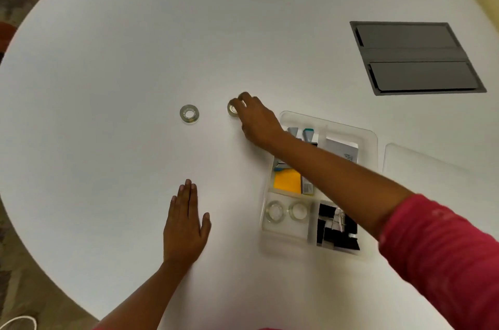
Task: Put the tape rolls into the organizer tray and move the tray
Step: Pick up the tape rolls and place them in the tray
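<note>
Right hand [255, 119] seemingly pinching a tape roll [232, 109]; left hand [186, 224] flat, fingers together.

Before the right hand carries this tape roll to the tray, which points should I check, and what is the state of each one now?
1. Right hand has its fingers around the near tape roll: ok, though whether the roll is lifted yet, cannot tell.
2. Left hand lies flat on the table, clear of the path: ok.
3. Tape compartment of the organizer tray has room beside the two rolls inside: ok.
4. Second loose roll lies apart, not in the way: ok.
5. All rolls are in the tray: not ok, two remain outside.
</note>
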### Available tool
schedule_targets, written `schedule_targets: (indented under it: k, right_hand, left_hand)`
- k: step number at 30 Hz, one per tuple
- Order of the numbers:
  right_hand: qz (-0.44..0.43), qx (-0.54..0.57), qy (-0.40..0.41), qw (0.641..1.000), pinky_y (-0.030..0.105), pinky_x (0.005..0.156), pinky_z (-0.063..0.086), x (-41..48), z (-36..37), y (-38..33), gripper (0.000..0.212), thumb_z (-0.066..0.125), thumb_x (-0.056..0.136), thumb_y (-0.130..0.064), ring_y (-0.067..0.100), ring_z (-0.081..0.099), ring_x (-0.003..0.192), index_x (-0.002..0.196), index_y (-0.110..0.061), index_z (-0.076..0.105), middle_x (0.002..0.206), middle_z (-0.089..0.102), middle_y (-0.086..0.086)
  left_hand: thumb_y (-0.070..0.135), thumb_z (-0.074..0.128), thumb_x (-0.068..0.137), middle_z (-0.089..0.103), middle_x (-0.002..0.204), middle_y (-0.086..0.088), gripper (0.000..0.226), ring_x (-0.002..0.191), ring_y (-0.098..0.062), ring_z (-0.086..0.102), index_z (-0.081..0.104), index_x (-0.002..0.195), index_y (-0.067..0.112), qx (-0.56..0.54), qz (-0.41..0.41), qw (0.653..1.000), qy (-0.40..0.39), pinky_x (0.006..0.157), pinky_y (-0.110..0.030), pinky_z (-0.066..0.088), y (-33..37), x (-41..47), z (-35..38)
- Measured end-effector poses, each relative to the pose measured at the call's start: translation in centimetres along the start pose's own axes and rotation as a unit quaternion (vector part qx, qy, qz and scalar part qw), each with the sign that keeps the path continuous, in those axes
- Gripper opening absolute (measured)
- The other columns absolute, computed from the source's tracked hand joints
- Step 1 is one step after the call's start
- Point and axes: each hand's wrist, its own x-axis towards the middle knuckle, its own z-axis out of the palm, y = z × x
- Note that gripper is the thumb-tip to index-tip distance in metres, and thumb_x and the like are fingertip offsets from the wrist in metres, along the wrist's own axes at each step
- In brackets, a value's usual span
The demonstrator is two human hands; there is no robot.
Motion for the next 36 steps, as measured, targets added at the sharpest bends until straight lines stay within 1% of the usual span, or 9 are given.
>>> schedule_targets:
  k: [3,6,11,17,24,29,31,33,36]
  right_hand:
    - [-0.017,-0.019,-0.052,0.998,0.042,0.09,0.051,3.7,0.9,0.9,0.063,0.048,0.086,0.007,0.034,0.043,0.124,0.144,-0.012,0.031,0.149,0.031,0.015]
    - [-0.025,-0.033,-0.107,0.993,0.047,0.101,0.044,5.8,2.3,1.4,0.062,0.044,0.091,-0.001,0.034,0.031,0.135,0.147,-0.02,0.026,0.156,0.021,0.012]
    - [-0.036,-0.02,-0.146,0.988,0.047,0.098,0.043,6.9,3.9,1.5,0.052,0.042,0.092,-0.001,0.035,0.031,0.133,0.139,-0.023,0.039,0.155,0.022,0.008]
    - [-0.027,-0.039,-0.075,0.996,0.039,0.075,0.05,5.0,4.8,1.8,0.041,0.044,0.09,0.005,0.031,0.044,0.115,0.126,-0.013,0.048,0.133,0.045,0.012]
    - [-0.025,0.046,-0.008,0.999,0.04,0.076,0.052,-0.2,1.6,2.0,0.051,0.051,0.085,0.005,0.03,0.041,0.123,0.132,-0.015,0.05,0.141,0.041,0.012]
    - [-0.011,0.107,0.031,0.994,0.039,0.078,0.056,-8.7,-0.5,2.0,0.054,0.07,0.079,-0.006,0.026,0.053,0.11,0.128,-0.015,0.05,0.129,0.052,0.008]
    - [0.028,0.151,-0.003,0.988,0.033,0.078,0.053,-12.1,-0.5,2.3,0.05,0.074,0.076,-0.015,0.02,0.056,0.101,0.121,-0.017,0.052,0.12,0.055,0.004]
    - [0.106,0.192,-0.095,0.971,0.027,0.076,0.047,-14.6,0.2,2.6,0.046,0.075,0.076,-0.028,0.015,0.054,0.094,0.115,-0.019,0.053,0.113,0.057,0.001]
    - [0.176,0.161,-0.167,0.957,0.03,0.076,0.049,-17.5,2.2,2.5,0.045,0.073,0.078,-0.037,0.019,0.057,0.093,0.113,-0.018,0.051,0.112,0.056,0.003]
  left_hand:
    - [0.035,0.035,0.092,0.014,0.163,-0.007,0.07,0.152,-0.016,0.008,0.018,0.153,0.005,0.0,0.0,1.0,0.007,0.124,-0.029,0.005,-0.1,0.0,0.1]
    - [0.035,0.036,0.092,0.016,0.163,-0.007,0.069,0.152,-0.019,0.013,0.02,0.152,0.005,-0.001,0.002,1.0,0.011,0.124,-0.033,0.012,-0.2,0.0,0.3]
    - [0.035,0.037,0.092,0.016,0.163,-0.006,0.07,0.152,-0.018,0.012,0.019,0.153,0.006,-0.008,0.0,1.0,0.013,0.123,-0.034,0.014,-0.3,0.2,0.4]
    - [0.034,0.037,0.092,0.016,0.163,-0.007,0.069,0.152,-0.019,0.014,0.02,0.153,0.006,-0.008,0.002,1.0,0.009,0.123,-0.034,0.013,-0.3,0.0,0.3]
    - [0.034,0.038,0.092,0.018,0.162,-0.008,0.069,0.151,-0.019,0.014,0.022,0.152,0.005,-0.011,0.003,1.0,0.006,0.123,-0.034,0.014,-0.2,0.1,0.0]
    - [0.034,0.036,0.093,0.016,0.163,-0.006,0.069,0.152,-0.018,0.012,0.02,0.153,0.006,-0.012,0.004,1.0,0.004,0.123,-0.034,0.013,-0.2,0.0,0.0]
    - [0.034,0.037,0.092,0.015,0.163,-0.007,0.069,0.152,-0.018,0.011,0.019,0.153,0.006,-0.011,0.006,1.0,0.002,0.124,-0.033,0.011,-0.2,0.0,-0.1]
    - [0.034,0.038,0.092,0.015,0.163,-0.007,0.07,0.152,-0.018,0.01,0.018,0.153,0.006,-0.009,0.004,1.0,-0.001,0.124,-0.032,0.008,-0.1,0.0,-0.1]
    - [0.033,0.038,0.092,0.014,0.163,-0.007,0.07,0.152,-0.018,0.01,0.018,0.153,0.006,-0.009,0.002,1.0,-0.006,0.124,-0.03,0.006,-0.1,0.0,-0.1]
